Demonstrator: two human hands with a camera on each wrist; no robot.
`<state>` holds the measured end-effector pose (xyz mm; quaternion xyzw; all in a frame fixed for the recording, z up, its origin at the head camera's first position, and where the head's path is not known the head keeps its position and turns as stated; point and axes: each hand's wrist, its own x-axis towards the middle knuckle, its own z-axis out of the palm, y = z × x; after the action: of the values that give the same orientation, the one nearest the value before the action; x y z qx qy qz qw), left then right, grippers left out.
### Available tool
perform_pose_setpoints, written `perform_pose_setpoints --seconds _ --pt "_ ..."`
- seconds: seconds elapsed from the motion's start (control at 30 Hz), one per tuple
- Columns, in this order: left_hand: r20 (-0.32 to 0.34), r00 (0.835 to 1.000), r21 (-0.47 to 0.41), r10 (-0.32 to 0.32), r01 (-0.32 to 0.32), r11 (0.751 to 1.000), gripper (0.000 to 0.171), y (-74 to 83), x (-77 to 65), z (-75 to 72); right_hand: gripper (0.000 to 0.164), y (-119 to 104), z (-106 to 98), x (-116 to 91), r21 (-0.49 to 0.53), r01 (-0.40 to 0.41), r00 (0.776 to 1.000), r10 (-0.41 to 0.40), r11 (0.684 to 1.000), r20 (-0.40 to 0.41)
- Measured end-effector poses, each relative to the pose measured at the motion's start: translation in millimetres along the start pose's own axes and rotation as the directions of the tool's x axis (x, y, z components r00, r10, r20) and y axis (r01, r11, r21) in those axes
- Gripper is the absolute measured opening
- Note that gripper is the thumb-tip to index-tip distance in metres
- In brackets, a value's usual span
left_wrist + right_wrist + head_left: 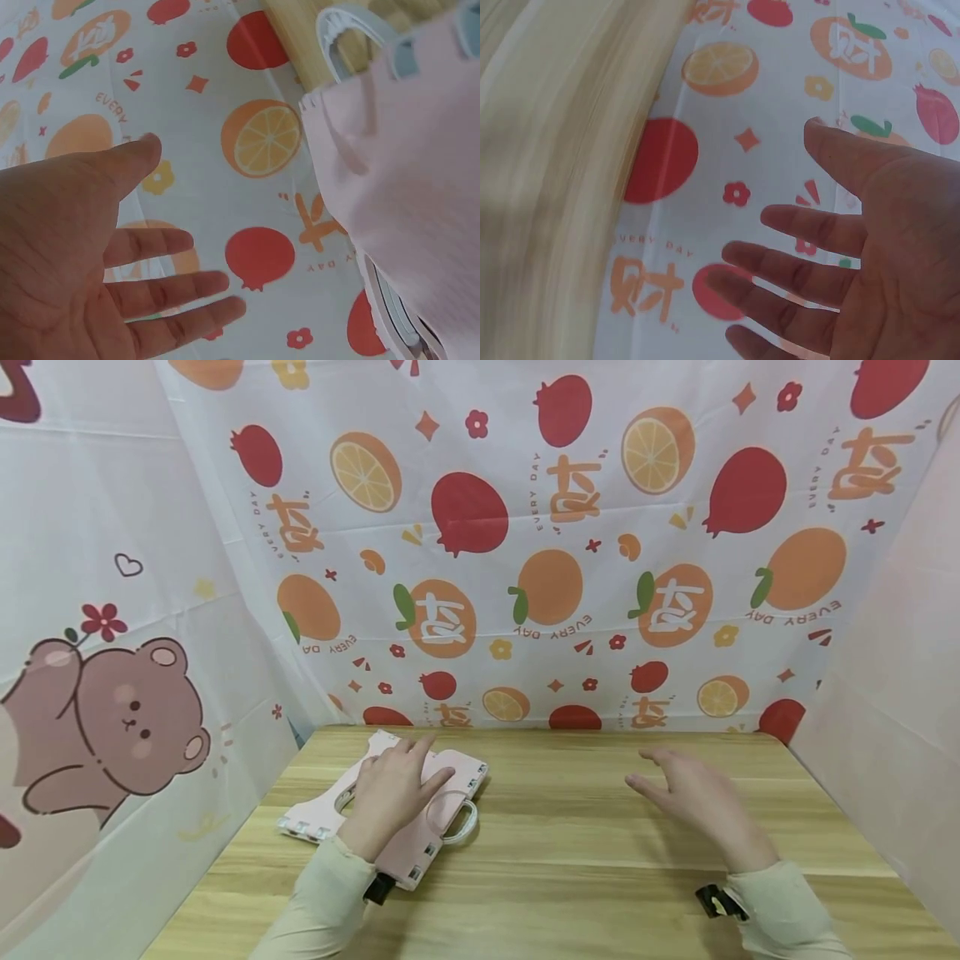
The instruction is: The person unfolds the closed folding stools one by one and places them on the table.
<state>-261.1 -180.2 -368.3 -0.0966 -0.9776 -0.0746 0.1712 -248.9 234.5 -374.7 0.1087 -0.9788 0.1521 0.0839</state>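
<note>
A folded pink and white plastic folding stool (408,850) lies flat on the left part of the table. Its white loop handle (469,825) sticks out on the right side, and a curved cutout shows on its left. Over the stool, in the head view, hovers my left hand (393,787) with fingers spread and holding nothing. The left wrist view shows a gap between those fingers and the stool's pink panel (420,157). My right hand (693,793) is above the right half of the table, palm inward, its fingers extended and holding nothing.
The wood-grain table (555,860) reaches back to a fruit-print curtain (525,677). A bear-print curtain (60,568) hangs along the left, and a pale curtain (885,735) along the right. Dark wrist devices sit at both sleeves.
</note>
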Motion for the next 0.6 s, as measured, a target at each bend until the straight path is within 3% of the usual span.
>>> perform_pose_setpoints --seconds 0.33,0.6 --pt "0.002 0.999 -0.024 0.046 -0.046 0.999 0.039 -33.5 -11.6 3.1 0.049 -42.2 28.3 21.8 0.095 0.073 0.997 -0.077 0.993 0.032" --pt "0.095 0.995 -0.046 0.028 -0.024 0.999 0.039 -63.9 -25.1 5.7 0.040 -85.8 58.8 32.8 0.153 0.085 0.992 -0.097 0.985 0.076"
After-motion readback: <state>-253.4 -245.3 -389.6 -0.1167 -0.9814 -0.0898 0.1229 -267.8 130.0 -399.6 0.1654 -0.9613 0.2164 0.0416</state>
